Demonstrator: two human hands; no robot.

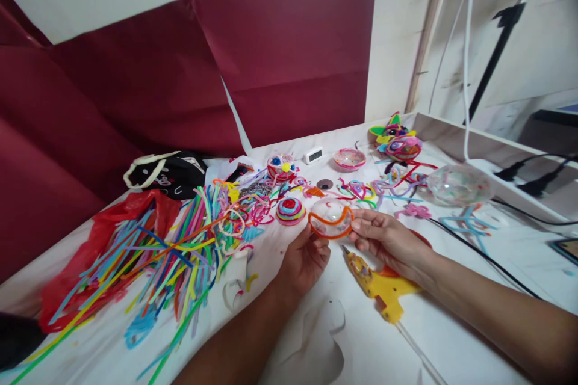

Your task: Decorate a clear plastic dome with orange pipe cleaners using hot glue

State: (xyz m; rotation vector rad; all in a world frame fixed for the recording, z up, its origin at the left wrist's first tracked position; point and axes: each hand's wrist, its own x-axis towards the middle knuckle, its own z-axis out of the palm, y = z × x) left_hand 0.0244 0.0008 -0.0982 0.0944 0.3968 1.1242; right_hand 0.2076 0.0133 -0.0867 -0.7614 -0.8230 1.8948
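Both my hands hold a clear plastic half-dome [329,216] with an orange pipe cleaner [328,230] running round its rim. My left hand [303,261] pinches the dome's left side, fingers closed on it. On the right edge, my right hand [386,239] grips with fingertips pressed on the orange rim. A yellow glue gun [379,289] lies on the white table just below my right hand, nozzle pointing up-left.
A big heap of coloured pipe cleaners [180,240] on a red plastic bag [90,246] fills the left. Finished decorated domes [290,210] [281,166] [400,144], a clear ball [458,185], a black bag [174,173], a small white clock [313,155] and black cables [487,258] surround the hands.
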